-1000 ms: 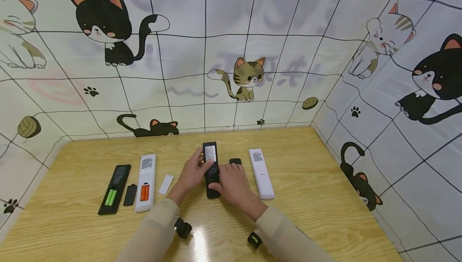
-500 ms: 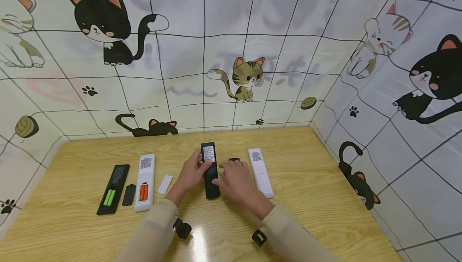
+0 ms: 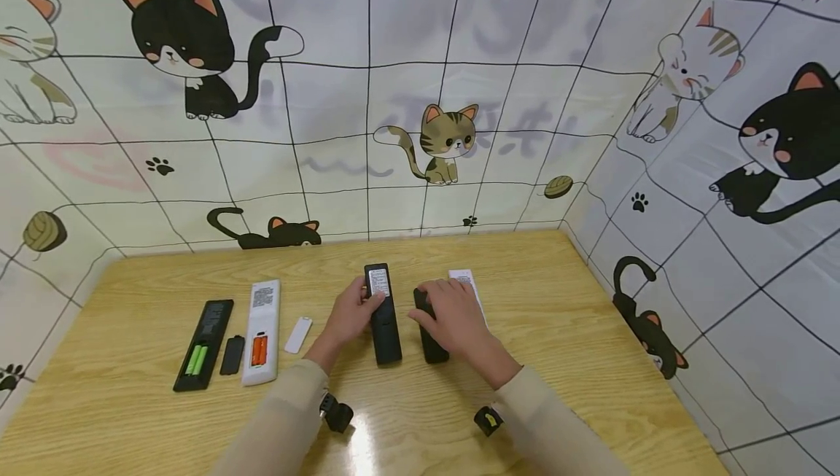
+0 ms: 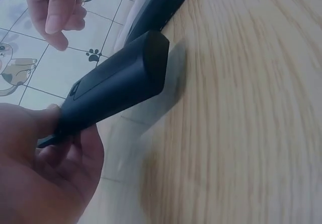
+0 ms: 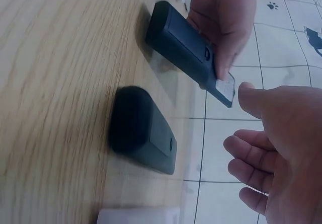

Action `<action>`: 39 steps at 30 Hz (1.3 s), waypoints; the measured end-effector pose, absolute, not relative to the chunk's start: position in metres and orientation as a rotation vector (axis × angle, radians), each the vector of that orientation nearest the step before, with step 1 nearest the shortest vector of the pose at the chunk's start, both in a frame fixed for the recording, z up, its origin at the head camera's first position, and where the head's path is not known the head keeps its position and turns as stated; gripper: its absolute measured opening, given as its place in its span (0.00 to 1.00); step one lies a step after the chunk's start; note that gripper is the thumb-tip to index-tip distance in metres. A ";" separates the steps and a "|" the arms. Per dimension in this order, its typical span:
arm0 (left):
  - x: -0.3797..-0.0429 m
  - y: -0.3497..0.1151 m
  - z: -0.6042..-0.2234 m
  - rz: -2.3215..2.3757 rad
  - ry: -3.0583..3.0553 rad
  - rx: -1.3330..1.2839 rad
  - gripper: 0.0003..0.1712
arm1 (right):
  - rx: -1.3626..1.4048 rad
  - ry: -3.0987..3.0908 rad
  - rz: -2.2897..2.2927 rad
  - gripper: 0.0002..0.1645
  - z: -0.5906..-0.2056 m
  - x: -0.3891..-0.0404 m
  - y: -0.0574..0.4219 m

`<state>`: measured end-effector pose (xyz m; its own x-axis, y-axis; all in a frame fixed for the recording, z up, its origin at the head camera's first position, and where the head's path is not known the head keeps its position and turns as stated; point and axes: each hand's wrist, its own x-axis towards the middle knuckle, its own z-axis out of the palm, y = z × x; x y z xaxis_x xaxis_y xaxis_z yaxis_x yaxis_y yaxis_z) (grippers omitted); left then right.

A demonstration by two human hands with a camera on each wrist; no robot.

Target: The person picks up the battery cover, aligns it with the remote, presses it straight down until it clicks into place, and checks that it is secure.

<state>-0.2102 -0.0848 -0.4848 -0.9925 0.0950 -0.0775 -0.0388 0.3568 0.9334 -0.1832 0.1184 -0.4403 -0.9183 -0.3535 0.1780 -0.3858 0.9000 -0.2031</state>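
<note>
My left hand (image 3: 349,315) grips a black remote control (image 3: 386,332), its labelled back and closed battery cover showing, thumb on the label. The left wrist view has this remote (image 4: 113,80) tilted, its near end raised off the table. Just to its right lies a second black remote (image 3: 433,346), back side up. Over that one hovers my right hand (image 3: 454,315), thumb and fingers apart. The right wrist view shows a gap between the right hand (image 5: 294,143) and the second remote (image 5: 143,128). Beyond the right hand, a white remote (image 3: 464,276) is partly hidden.
On the left of the wooden table (image 3: 131,425) lie a black remote (image 3: 208,330) with green batteries, a black battery cover (image 3: 232,356), a white remote (image 3: 264,308) with orange batteries and a white cover (image 3: 298,335). A cat-print sheet (image 3: 335,97) stands behind the table.
My right hand has left the held remote and moved right, above the second black remote, uncovering more of it and hiding part of the white one. The left hand keeps its grip.
</note>
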 end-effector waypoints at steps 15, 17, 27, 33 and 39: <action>-0.219 -0.066 -0.490 1.488 2.512 -0.076 0.23 | 0.546 -2.916 0.409 0.25 -0.446 -0.182 0.134; -0.219 -0.064 -0.490 1.446 2.542 -0.072 0.23 | 0.541 -2.916 0.440 0.24 -0.447 -0.181 0.136; -0.218 -0.058 -0.486 1.294 2.692 -0.145 0.23 | 0.538 -2.905 0.472 0.24 -0.451 -0.179 0.141; -0.220 -0.057 -0.491 1.193 2.750 -0.177 0.27 | 0.543 -2.908 0.453 0.24 -0.454 -0.178 0.141; -0.222 -0.056 -0.492 1.107 2.803 -0.192 0.28 | 0.543 -2.914 0.449 0.24 -0.455 -0.179 0.140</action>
<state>-0.2217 -0.0560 -0.4921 -0.9845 -0.0730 -0.1594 -0.1622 0.7243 0.6702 -0.1787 0.1397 -0.4553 -0.9244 -0.3289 0.1930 -0.3717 0.8901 -0.2638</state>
